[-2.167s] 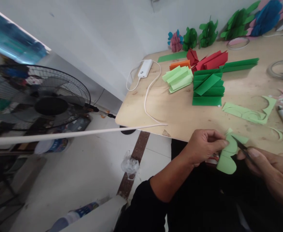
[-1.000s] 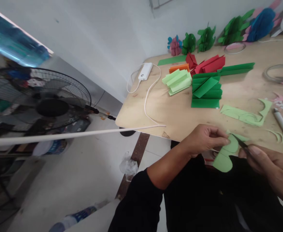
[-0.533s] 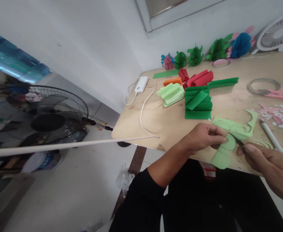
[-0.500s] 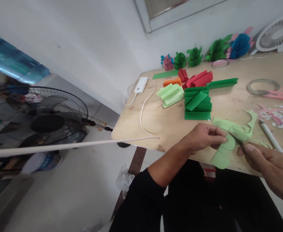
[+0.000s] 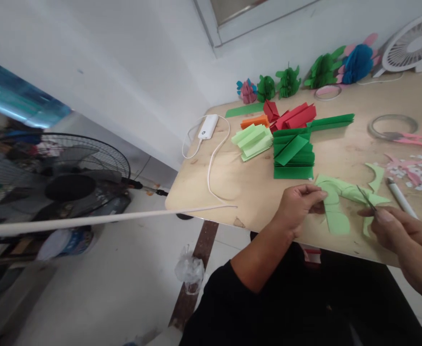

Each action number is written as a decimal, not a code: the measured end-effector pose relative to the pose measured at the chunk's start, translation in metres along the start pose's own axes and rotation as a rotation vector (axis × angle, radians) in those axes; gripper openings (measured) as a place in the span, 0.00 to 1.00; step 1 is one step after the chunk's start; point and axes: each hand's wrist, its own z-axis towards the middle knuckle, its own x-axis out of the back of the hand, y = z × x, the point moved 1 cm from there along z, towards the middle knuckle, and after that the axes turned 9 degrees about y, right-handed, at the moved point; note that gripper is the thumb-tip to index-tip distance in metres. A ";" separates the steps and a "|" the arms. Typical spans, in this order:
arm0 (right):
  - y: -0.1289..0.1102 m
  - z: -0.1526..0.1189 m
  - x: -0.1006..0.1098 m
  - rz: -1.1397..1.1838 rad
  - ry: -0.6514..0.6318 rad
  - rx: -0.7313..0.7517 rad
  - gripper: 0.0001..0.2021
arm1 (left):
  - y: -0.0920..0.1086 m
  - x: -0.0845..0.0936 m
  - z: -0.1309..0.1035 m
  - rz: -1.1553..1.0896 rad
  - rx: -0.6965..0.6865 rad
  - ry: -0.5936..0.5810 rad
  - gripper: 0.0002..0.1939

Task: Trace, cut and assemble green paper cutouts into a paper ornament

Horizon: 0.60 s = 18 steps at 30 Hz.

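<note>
My left hand (image 5: 300,206) pinches the edge of a light green paper piece (image 5: 336,214) with a rounded end and drawn lines, held over the table's front edge. To its right, my right hand (image 5: 398,230) is closed around scissors (image 5: 367,197), whose blades point up and to the left. Light green paper scraps (image 5: 351,190) lie beyond and under the blades. Another curved scrap (image 5: 375,177) rests farther back.
On the wooden table (image 5: 196,187) are folded dark green paper (image 5: 293,156), light green folds (image 5: 253,141), red folds (image 5: 295,117), a white pen (image 5: 401,197), tape (image 5: 392,127) and a white power bank (image 5: 208,127). A small fan (image 5: 414,43) stands behind.
My left hand has shifted left with the paper piece, which is now turned and apart from the scissors. The scissors have risen away from it, with their blades now over the scraps.
</note>
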 end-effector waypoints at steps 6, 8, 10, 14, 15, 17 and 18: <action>-0.012 -0.002 -0.002 -0.187 0.033 0.196 0.33 | -0.006 0.006 -0.006 -0.198 -0.036 0.181 0.18; -0.010 -0.005 -0.008 -0.224 0.048 0.267 0.34 | -0.006 0.008 -0.009 -0.236 -0.050 0.206 0.18; -0.007 -0.008 -0.015 -0.298 0.087 0.416 0.32 | -0.005 0.009 -0.011 -0.258 -0.057 0.221 0.18; 0.000 -0.005 -0.026 -0.411 0.176 0.786 0.26 | -0.004 0.011 -0.013 -0.265 -0.076 0.267 0.19; 0.001 -0.002 -0.028 -0.395 0.173 0.826 0.25 | -0.004 0.012 -0.013 -0.262 -0.088 0.282 0.19; 0.001 0.004 -0.029 -0.339 0.148 0.859 0.26 | -0.004 0.013 -0.012 -0.254 -0.112 0.305 0.19; 0.000 0.006 -0.028 -0.316 0.140 0.858 0.26 | -0.003 0.014 -0.012 -0.252 -0.123 0.314 0.19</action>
